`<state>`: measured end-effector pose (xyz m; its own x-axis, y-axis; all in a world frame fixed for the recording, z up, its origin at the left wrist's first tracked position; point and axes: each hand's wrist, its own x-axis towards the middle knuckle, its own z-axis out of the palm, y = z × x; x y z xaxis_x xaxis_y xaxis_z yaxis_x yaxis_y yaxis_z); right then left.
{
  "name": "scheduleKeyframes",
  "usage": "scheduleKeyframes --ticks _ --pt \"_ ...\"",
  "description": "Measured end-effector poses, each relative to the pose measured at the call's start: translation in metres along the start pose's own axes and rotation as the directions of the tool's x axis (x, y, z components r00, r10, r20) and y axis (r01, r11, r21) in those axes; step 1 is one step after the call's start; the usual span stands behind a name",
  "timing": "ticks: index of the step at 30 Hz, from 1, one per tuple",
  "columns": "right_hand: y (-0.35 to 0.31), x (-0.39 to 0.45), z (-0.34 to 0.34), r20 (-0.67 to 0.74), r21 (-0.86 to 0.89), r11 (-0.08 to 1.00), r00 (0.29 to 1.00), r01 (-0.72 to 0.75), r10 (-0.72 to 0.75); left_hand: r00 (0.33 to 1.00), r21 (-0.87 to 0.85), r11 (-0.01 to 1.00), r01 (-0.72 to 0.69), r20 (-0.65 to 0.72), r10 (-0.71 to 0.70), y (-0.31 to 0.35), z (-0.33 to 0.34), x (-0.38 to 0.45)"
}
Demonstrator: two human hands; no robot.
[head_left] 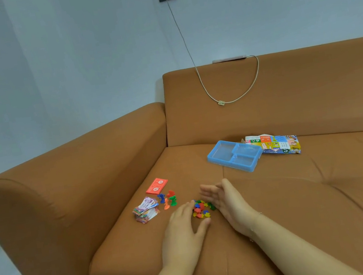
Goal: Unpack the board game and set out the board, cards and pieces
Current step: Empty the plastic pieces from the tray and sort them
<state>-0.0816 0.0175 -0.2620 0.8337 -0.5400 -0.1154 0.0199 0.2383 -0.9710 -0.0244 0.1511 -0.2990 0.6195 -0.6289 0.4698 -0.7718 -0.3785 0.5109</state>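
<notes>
Both hands, left hand (181, 223) and right hand (224, 198), lie spread, corralling the heap of small multicoloured plastic tokens (201, 209) on the brown sofa cushion (304, 188); a careless sweep could scatter tokens off its front edge.

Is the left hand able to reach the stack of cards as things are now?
Probably yes. The left hand lies open on the sofa seat, and the stack of cards sits just to its left. Only bare cushion shows between them; the standing pawns are further back.

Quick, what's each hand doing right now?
Left hand: open, fingers touching the small coloured pieces.
Right hand: open, cupped beside the pile, holding nothing.
</notes>
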Motion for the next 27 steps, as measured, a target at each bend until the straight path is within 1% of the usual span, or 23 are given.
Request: scheduleKeyframes --ticks 3,6,9,13,15,18,20,22,24,27 --pt "-0.007 -0.006 -0.016 0.005 0.223 0.975 1.000 -0.026 0.025 0.997 0.070 0.998 -0.011 0.075 0.006 0.002 0.000 0.004" --pt "-0.007 -0.009 -0.034 -0.023 0.380 0.925 0.999 -0.027 0.039 0.980 0.218 0.974 -0.060 0.197 0.017 0.006 0.004 0.013" --pt "-0.005 -0.011 -0.041 -0.096 0.418 0.908 0.995 0.033 0.008 0.952 0.284 0.948 -0.146 0.300 0.057 0.010 0.011 0.027" --pt "0.000 -0.012 -0.040 -0.240 0.339 0.921 0.964 0.195 -0.116 0.923 0.273 0.939 -0.210 0.372 0.099 0.016 0.020 0.045" --pt "0.001 -0.012 -0.041 -0.289 0.316 0.918 0.946 0.241 -0.148 0.927 0.239 0.949 -0.206 0.358 0.111 0.016 0.022 0.049" --pt "0.002 -0.011 -0.047 -0.308 0.382 0.893 0.944 0.238 -0.120 0.968 0.166 0.978 -0.126 0.238 0.084 0.012 0.022 0.047" --pt "0.002 -0.012 -0.050 -0.305 0.435 0.872 0.948 0.225 -0.092 0.987 0.160 0.985 -0.065 0.157 0.039 0.011 0.021 0.044" --pt "0.001 -0.014 -0.051 -0.305 0.448 0.866 0.949 0.222 -0.086 0.994 0.193 0.980 -0.042 0.112 0.020 0.012 0.020 0.042" --pt "0.001 -0.017 -0.052 -0.301 0.426 0.878 0.949 0.218 -0.090 0.995 0.243 0.969 -0.046 0.099 0.023 0.014 0.019 0.042" --pt "-0.001 -0.022 -0.062 -0.271 0.323 0.924 0.955 0.205 -0.117 0.994 0.261 0.962 -0.074 0.102 0.049 0.014 0.022 0.044"
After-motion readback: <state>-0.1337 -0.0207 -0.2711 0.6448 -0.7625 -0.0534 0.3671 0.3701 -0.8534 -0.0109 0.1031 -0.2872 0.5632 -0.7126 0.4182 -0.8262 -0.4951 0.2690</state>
